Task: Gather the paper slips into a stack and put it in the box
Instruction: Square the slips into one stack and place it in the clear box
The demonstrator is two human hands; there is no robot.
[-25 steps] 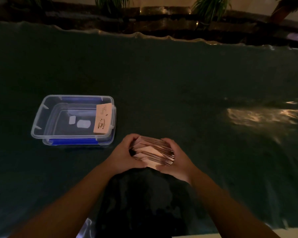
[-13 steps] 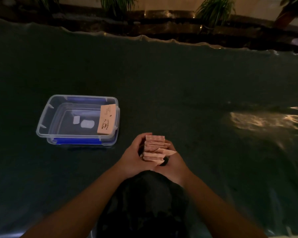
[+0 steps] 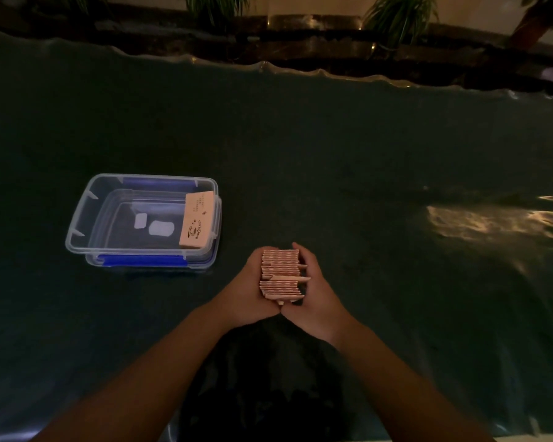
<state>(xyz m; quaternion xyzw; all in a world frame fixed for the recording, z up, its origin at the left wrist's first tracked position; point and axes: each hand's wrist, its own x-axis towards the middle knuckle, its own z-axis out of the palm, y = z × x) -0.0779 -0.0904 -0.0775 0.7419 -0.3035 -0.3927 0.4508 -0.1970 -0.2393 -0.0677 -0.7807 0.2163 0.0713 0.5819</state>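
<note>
Head view: dim light, dark green cloth-covered table point(image 3: 332, 161) filling the scene. Near centre, a thick stack of pinkish-tan paper slips point(image 3: 281, 275) standing on edge, pressed between both palms. Left hand point(image 3: 249, 291) cupped against the stack's left side, right hand point(image 3: 316, 291) against its right, heels of the hands touching at the near end; both clenched around the slips, nothing released. Not yet square: one or two slips poking out to the right about midway along, and a corner jutting at the near end.

To the left and slightly farther off, a clear rectangular plastic box with blue clips point(image 3: 77, 231), lid off, well apart from the hands. Inside, against its right wall, a tan printed slip bundle point(image 3: 196, 220) leaning up on the rim; two pale patches on the floor of the box, too dim to identify.

Step in hand, by the look of it: squaring up the gathered stack, the gathering itself seemingly done, since no loose slips visible on the cloth. Next move likely needing the stray slips tapped flush, then firm sideways pressure kept during the carry left and over the near rim, with a low set-down beside the bundle to avoid fanning or spilling.
</note>
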